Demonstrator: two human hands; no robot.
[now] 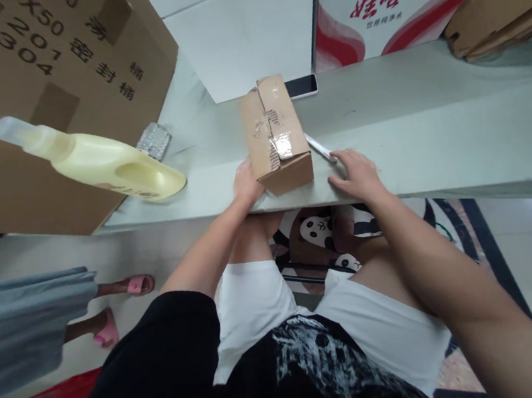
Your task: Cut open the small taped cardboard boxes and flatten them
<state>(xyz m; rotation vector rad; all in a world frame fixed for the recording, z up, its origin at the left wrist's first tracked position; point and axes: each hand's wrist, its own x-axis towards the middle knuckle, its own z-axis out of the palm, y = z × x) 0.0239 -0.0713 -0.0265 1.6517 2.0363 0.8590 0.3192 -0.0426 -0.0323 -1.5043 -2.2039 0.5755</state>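
A small taped cardboard box point(274, 136) rests near the table's front edge, its flap seam worn and partly covered by clear shiny tape. Against its lower left side is my left hand point(246, 183), the fingers partly hidden by the box. Just right of the box lies a slim white tool point(320, 147), possibly a utility knife. My right hand point(354, 174) lies over its near end, fingertips touching it, thumb spread apart and fingers extended. Behind the box, a phone point(302, 86) lies screen up, partly covered by the box.
A yellow bottle point(115, 167) stands on the left beside a crinkled clear packet point(155, 141) and a large carton point(62, 68). White cartons point(248, 33) and a red-and-white carton point(398, 8) line the back. Folded cardboard point(506, 3) is at right. Another person's sandalled feet point(139, 284) show lower left.
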